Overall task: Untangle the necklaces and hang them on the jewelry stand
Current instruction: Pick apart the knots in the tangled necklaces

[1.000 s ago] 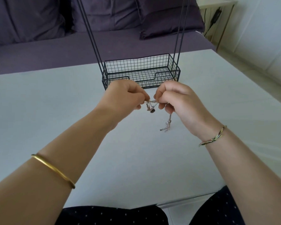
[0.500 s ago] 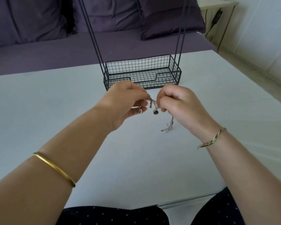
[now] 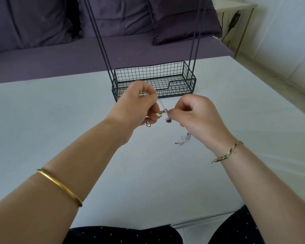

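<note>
— One smooth white table [image 3: 60, 111], one black wire-grid jewelry stand [image 3: 188, 74] at its far side?
— Yes. Nearer, two hands: left hand [image 3: 136, 104] and right hand [image 3: 197, 117], fingers curled, pinch the thin silvery tangled necklaces [image 3: 164, 110] between them, above the table. One dark bell-shaped pendant [image 3: 168, 120] dangles.

1 cam only: head-worn, wide-angle, faces fwd & down across worktop [image 3: 148, 173], close over left hand [image 3: 136, 106] & right hand [image 3: 199, 117], sofa [image 3: 42, 55] beyond
</note>
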Demonstrator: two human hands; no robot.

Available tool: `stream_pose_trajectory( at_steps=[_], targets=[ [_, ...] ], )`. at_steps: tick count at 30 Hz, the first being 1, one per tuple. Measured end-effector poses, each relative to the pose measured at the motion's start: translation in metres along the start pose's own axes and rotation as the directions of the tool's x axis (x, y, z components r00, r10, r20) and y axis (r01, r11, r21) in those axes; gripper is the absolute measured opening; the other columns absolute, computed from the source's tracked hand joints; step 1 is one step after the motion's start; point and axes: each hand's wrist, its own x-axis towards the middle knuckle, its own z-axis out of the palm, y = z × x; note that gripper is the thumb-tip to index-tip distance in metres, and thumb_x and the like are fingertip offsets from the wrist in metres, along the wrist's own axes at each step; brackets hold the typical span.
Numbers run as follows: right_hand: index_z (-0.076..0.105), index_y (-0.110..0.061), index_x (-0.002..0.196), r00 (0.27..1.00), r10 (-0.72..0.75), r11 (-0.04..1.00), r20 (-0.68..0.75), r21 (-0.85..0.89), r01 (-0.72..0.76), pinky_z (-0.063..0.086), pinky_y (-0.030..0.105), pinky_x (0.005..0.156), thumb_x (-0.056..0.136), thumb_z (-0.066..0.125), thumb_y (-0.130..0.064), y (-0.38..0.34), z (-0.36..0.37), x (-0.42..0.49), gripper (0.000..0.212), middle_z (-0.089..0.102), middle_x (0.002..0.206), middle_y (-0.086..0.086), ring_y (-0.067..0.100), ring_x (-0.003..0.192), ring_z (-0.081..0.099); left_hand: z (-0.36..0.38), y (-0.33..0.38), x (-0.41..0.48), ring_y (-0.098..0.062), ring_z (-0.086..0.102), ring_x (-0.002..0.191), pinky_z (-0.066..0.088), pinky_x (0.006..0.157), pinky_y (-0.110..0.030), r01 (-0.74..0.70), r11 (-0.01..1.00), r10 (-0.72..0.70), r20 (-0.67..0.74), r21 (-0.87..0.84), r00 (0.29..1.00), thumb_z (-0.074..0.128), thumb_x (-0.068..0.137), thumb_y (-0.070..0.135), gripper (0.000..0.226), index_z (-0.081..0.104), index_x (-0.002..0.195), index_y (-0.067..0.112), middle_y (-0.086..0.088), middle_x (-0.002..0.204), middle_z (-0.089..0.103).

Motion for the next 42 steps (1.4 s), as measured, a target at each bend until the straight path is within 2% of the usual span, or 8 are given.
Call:
stream_pose_trajectory(
  at_steps=[9,13,18,22,25,30,40,42],
  targets=[
    [0.052,-0.019,0.075,1.000,0.014,1.000,0.017,0.019,-0.014,0.031,0.012,0.043,0.076,0.066,-0.004,0.0041,0.0004,0.0030,0.020,0.059,0.068,-0.002,0.005,0.050,0.044,0.0004,-0.0035,0.0014,-0.010,0.049,0.052,0.041,0.050,-0.022,-0.122,0.966,0.134,-0.035,0.227,0.990,0.043,0.095,0.016,0.015,0.048,0.086,0.026,0.005,0.059,0.057],
    [0.065,-0.013,0.078,0.997,0.056,0.996,0.061,0.069,-0.060,0.029,0.012,0.040,0.078,0.061,-0.004,0.0023,-0.0001,0.0023,0.010,0.063,0.064,-0.001,0.003,0.044,0.041,0.0000,-0.0062,0.0019,-0.015,0.052,0.056,0.044,0.052,-0.026,-0.164,0.925,0.180,-0.016,0.341,0.983,0.041,0.096,0.018,0.011,0.048,0.090,0.024,0.001,0.065,0.058],
    [0.070,-0.007,0.080,0.988,0.133,0.979,0.080,0.146,-0.144,0.027,0.011,0.039,0.078,0.064,-0.013,-0.0007,-0.0046,0.0030,0.009,0.055,0.065,-0.002,0.004,0.048,0.040,-0.0003,-0.0077,0.0020,-0.015,0.058,0.056,0.041,0.041,-0.016,-0.142,0.890,0.169,-0.024,0.433,0.985,0.040,0.096,0.016,0.010,0.049,0.094,0.021,-0.001,0.068,0.054],
    [0.071,-0.010,0.079,0.987,0.132,0.981,0.090,0.129,-0.143,0.026,0.011,0.039,0.079,0.066,-0.016,-0.0005,-0.0038,0.0018,0.008,0.060,0.065,-0.001,0.005,0.046,0.037,0.0001,-0.0073,0.0021,-0.014,0.063,0.053,0.058,0.060,-0.041,-0.123,0.871,0.153,-0.024,0.476,0.988,0.044,0.094,0.017,0.010,0.052,0.089,0.021,0.002,0.068,0.056],
    [0.069,-0.013,0.075,0.991,0.124,0.983,0.056,0.131,-0.130,0.026,0.014,0.039,0.080,0.064,-0.011,0.0025,-0.0046,0.0018,0.008,0.053,0.049,-0.014,0.008,0.048,0.036,-0.0014,-0.0081,0.0022,-0.006,0.061,0.045,0.056,0.070,-0.041,-0.057,0.886,0.070,-0.011,0.460,0.997,0.053,0.090,0.023,0.009,0.060,0.085,0.020,0.003,0.069,0.059],
    [0.065,-0.020,0.073,0.995,0.097,0.981,0.015,0.170,-0.098,0.032,0.012,0.045,0.085,0.063,-0.010,0.0040,-0.0052,0.0035,0.015,0.048,0.043,-0.021,-0.001,0.043,0.040,-0.0049,-0.0078,0.0007,-0.004,0.055,0.041,0.043,0.057,-0.024,0.007,0.908,-0.035,0.061,0.420,0.998,0.065,0.086,0.030,0.009,0.068,0.085,0.021,0.001,0.068,0.054],
    [0.071,-0.018,0.074,0.995,0.090,0.984,0.042,0.154,-0.095,0.034,0.013,0.050,0.082,0.068,-0.022,0.0004,-0.0027,0.0008,0.009,0.055,0.056,-0.013,-0.001,0.050,0.044,-0.0034,-0.0077,0.0013,-0.009,0.055,0.067,0.046,0.044,-0.014,0.025,0.953,-0.033,0.022,0.303,0.999,0.062,0.087,0.014,0.009,0.064,0.078,0.015,-0.003,0.079,0.062],
    [0.072,-0.017,0.075,0.994,0.079,0.987,0.076,0.132,-0.088,0.035,0.018,0.051,0.081,0.068,-0.021,0.0008,-0.0020,0.0001,0.007,0.060,0.062,-0.002,0.005,0.055,0.045,-0.0030,-0.0069,0.0008,-0.009,0.054,0.069,0.050,0.047,-0.016,0.049,0.968,-0.055,0.017,0.248,0.998,0.062,0.088,0.013,0.010,0.062,0.078,0.014,-0.003,0.079,0.058]
  ],
)
